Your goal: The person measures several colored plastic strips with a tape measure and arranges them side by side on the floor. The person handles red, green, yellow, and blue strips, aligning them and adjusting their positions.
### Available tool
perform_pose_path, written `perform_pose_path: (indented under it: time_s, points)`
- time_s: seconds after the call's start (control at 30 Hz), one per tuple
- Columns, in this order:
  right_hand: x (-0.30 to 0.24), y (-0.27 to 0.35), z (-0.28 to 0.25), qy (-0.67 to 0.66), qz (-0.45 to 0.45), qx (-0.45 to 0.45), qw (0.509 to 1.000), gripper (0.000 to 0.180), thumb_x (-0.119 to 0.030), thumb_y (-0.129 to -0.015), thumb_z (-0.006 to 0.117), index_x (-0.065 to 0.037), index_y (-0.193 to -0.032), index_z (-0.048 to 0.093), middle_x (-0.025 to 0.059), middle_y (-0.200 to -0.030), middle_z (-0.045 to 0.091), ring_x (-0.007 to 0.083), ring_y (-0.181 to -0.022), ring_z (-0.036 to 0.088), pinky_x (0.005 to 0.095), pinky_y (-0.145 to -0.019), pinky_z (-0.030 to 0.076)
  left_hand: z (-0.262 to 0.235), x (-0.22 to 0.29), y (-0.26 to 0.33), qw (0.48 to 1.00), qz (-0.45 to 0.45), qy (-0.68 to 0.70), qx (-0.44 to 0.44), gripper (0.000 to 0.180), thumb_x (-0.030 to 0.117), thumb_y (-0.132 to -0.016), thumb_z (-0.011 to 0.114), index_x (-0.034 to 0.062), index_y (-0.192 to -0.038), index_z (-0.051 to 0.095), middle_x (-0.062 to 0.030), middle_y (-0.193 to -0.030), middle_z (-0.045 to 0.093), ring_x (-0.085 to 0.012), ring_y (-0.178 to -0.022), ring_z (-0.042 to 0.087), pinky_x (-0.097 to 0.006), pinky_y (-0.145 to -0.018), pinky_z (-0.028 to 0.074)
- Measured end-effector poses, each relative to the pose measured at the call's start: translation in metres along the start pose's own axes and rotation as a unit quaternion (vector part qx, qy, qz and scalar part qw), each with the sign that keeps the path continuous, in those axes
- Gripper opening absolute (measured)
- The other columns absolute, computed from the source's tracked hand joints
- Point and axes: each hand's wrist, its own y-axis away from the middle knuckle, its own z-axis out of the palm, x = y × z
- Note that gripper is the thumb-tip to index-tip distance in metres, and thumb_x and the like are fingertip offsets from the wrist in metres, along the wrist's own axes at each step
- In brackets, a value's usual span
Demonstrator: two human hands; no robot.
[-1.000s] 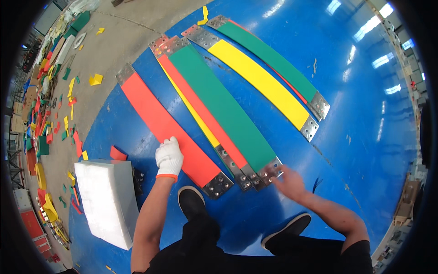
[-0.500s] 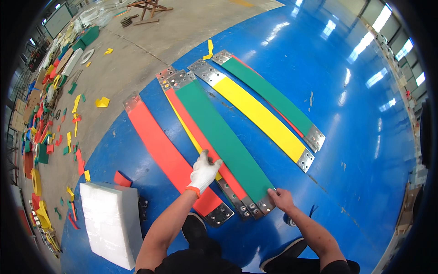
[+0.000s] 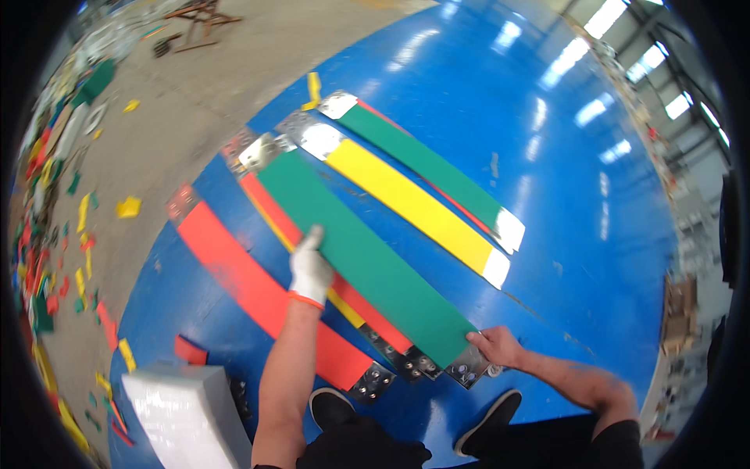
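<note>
The main thing, a long flat green strip with metal end plates [image 3: 359, 250], lies slantwise in the middle, over the blue glossy floor [image 3: 562, 313]. Along its left side appear a narrow part of a bright red strip [image 3: 373, 313] and, further left, an edge of a thin yellow strip [image 3: 344, 307].

The left hand, in a white knitted glove with orange cuff [image 3: 311, 272], is at the left edge of the green strip, over these two strips. Its fingers are blurred, so I cannot tell whether they grip it. The bare right hand [image 3: 500, 348] has its fingers pinching the right edge of the green strip, near the lower metal plate.

To the left lies a separate wide red strip [image 3: 250, 289]; to the right, a wide yellow strip [image 3: 406, 199]. A white rectangular block [image 3: 180, 414] stands at lower left.
</note>
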Motion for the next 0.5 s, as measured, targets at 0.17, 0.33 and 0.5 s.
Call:
perform_pose_path:
  time_s: [0.17,0.33,0.5]
  points:
    - [-0.066,0.046,-0.06,0.053,-0.045,0.013,0.998,0.065,-0.063,-0.094,0.061,-0.002,-0.073,0.069,0.0183,-0.062,0.064,0.0351,-0.057,0.064,0.0433,-0.054,0.051,0.002,0.046,-0.069,0.985,-0.159,0.048,-0.04,0.037,0.036,-0.103,0.058,0.0058,-0.125,0.06,-0.0104,-0.114,0.068,-0.0291,-0.103,0.067,-0.045,-0.091,0.057]
    - [-0.038,0.029,-0.082,0.126,-0.062,0.009,0.99,0.074,-0.068,-0.09,0.062,0.0,-0.06,0.057,0.0174,-0.056,0.057,0.0374,-0.053,0.06,0.045,-0.05,0.046,0.028,0.03,-0.047,0.985,-0.168,0.024,-0.028,0.04,0.038,-0.106,0.051,0.0054,-0.127,0.059,-0.0114,-0.12,0.067,-0.0302,-0.108,0.066,-0.046,-0.092,0.057]
    - [0.06,-0.013,-0.107,0.107,-0.13,0.015,0.986,0.072,-0.065,-0.087,0.069,0.0,-0.058,0.056,0.0172,-0.055,0.054,0.0366,-0.052,0.058,0.0442,-0.05,0.046,0.05,0.001,0.003,0.985,-0.137,-0.057,0.092,0.038,0.037,-0.106,0.052,0.0069,-0.128,0.058,-0.0095,-0.121,0.067,-0.0277,-0.111,0.065,-0.045,-0.097,0.054]
